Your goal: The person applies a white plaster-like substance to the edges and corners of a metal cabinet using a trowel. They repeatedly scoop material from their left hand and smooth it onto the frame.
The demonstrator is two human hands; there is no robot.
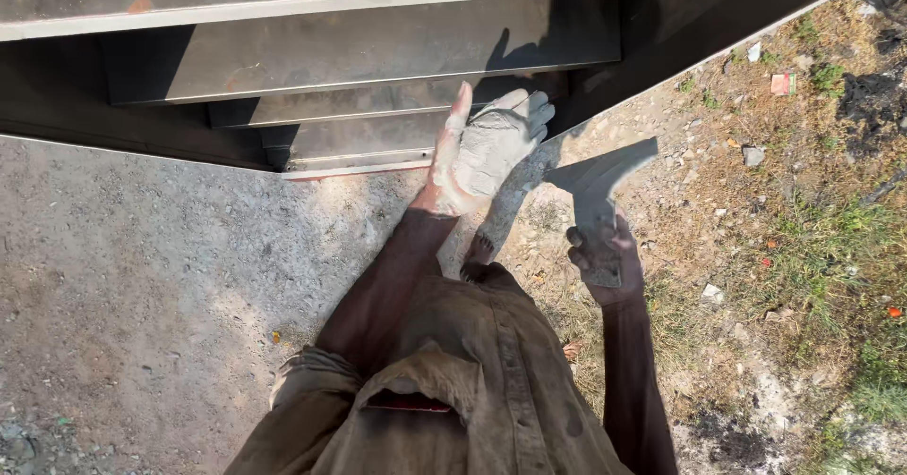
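Looking straight down here, and the left hand [482, 154] is up at the grey stepped ledge [378, 140], fingers closed around a lump of grey putty [496, 144], thumb sticking up beside it. The whole hand is caked pale with the stuff. The lump sits right at the edge of the lowest step, touching or just off it; hard to call from this angle.

Over to the right hand [605, 262], lower down and well apart from the ledge. It is clamped on the handle of a flat scraper [600, 178], the wide grey blade fanning upward and out, smeared and coated with the same grey material. The blade hangs over the gravelly ground [142, 277], not against any surface.

How far along? I would judge the filling is in mid-course: the steps [359, 55] above look evenly grey and smooth, though a rusty patch shows near the top left, so some surface seems yet to be covered. The fresh lump in the left hand is unspread, and the blade has not met it.

Below, a brown shirt [472, 371] and a bare foot [479, 253]; grass [831, 248] and scattered litter off to the right.
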